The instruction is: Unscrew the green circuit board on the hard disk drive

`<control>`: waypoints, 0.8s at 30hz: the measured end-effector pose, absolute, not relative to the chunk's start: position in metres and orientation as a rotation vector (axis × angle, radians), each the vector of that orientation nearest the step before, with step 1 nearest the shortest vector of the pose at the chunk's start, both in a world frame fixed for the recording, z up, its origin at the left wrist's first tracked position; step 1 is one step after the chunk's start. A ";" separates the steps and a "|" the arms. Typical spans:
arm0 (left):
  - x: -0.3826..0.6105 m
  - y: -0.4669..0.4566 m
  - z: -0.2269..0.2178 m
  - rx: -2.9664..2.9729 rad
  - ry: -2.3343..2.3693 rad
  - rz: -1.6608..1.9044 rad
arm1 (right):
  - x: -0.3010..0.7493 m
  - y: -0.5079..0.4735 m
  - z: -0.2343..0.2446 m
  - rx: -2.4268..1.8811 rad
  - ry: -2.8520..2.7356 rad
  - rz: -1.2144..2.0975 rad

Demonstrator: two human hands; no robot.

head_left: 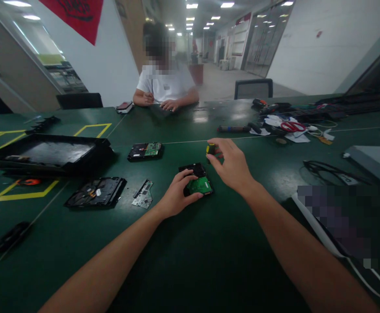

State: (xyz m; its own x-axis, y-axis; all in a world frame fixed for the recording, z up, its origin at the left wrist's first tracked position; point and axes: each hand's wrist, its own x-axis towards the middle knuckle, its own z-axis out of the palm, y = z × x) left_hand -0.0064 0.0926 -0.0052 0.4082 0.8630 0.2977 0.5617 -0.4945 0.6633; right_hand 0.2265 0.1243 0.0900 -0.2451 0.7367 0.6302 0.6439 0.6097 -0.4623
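My left hand point(176, 193) grips a black hard drive point(196, 179) lying on the green table point(190, 261), its green circuit board facing up. My right hand point(230, 165) hovers just above and right of the drive, fingers pinched round a small screwdriver with a yellow and black handle point(210, 149) held upright over the drive.
A second hard drive point(145, 151) lies further back, an opened drive point(96, 191) and a loose circuit board point(143, 194) to the left, beside a black tray point(49, 153). Red scissors point(292, 126) and tools sit at the back right. A person sits across the table.
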 end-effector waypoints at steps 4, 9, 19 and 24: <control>-0.006 0.092 -0.005 2.206 1.207 0.862 | 0.228 0.123 0.096 -1.101 -1.955 0.137; -0.007 0.093 -0.006 2.214 1.203 0.860 | 0.232 0.126 0.096 -1.108 -1.915 0.150; -0.007 0.092 -0.005 2.190 1.213 0.865 | 0.234 0.128 0.095 -1.091 -1.935 0.163; -0.007 0.093 -0.005 2.200 1.205 0.852 | 0.234 0.128 0.095 -1.098 -1.928 0.146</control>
